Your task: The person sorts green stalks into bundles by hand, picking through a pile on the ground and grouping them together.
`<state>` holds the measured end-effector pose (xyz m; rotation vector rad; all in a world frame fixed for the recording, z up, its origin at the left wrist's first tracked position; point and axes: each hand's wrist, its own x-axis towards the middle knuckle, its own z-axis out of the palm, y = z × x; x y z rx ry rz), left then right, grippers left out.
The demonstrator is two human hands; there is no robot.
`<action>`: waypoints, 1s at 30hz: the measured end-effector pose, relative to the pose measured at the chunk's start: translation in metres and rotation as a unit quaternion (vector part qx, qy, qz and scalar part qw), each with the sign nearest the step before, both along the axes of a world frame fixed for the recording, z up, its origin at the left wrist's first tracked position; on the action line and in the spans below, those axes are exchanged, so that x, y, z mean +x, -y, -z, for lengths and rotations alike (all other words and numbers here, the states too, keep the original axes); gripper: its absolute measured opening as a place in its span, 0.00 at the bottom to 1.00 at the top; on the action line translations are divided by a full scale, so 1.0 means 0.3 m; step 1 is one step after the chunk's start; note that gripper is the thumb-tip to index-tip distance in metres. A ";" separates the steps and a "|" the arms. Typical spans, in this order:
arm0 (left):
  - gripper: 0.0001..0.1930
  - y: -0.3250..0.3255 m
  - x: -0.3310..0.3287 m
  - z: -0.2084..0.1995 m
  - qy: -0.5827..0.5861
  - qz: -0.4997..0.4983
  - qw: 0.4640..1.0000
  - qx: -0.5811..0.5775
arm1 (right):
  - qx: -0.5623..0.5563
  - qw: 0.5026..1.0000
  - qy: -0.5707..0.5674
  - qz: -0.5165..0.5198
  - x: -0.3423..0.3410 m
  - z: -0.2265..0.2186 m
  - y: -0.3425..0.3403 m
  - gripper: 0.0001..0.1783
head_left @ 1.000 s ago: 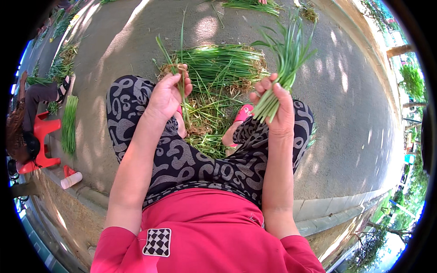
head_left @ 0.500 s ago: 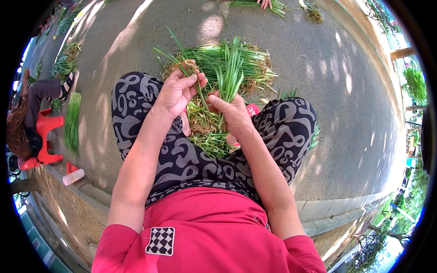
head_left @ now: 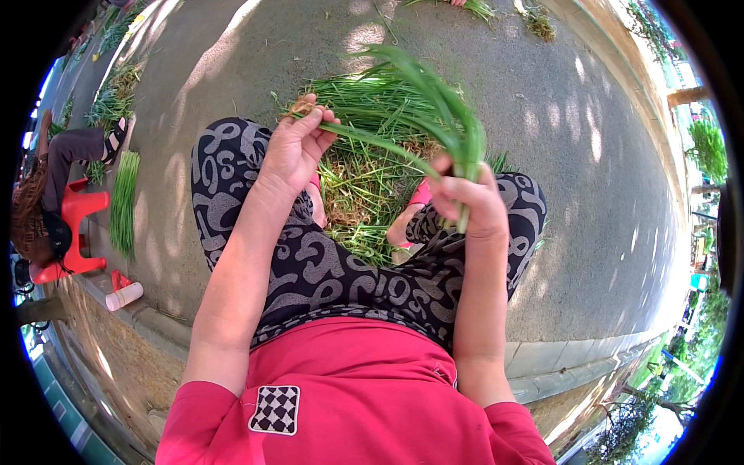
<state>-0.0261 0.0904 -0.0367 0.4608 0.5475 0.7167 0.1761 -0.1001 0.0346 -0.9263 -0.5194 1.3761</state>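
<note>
My right hand (head_left: 477,203) is closed around a bunch of long green chives (head_left: 459,116), over my right shin. Their leaf tips bend over to the left and are smeared by motion. My left hand (head_left: 294,151), fingers pinched, grips withered brown leaves (head_left: 301,107) at the ends of a few green strands. Those strands (head_left: 380,146) stretch across to my right hand. Beyond my hands lies a heap of chives (head_left: 360,97) on the pavement. Between my feet is a litter of loose green and straw-coloured trimmings (head_left: 353,205).
At the left, a person in dark trousers (head_left: 74,159) sits by a red plastic stool (head_left: 77,232). Nearby lie a neat bundle of chives (head_left: 124,203) and a pale cylinder (head_left: 124,296). Another person's hand touches greens (head_left: 477,8) at the far edge. A kerb (head_left: 573,356) runs behind me.
My right hand has swung right and towards me with the bunch, fanning its leaves over. My left hand has shifted slightly left, and the strands now stretch between both hands.
</note>
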 end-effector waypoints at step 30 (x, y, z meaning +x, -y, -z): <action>0.46 0.112 0.034 -0.129 -0.022 0.402 0.890 0.212 | -0.002 0.988 -0.100 -0.115 -0.148 0.078 -0.065 0.12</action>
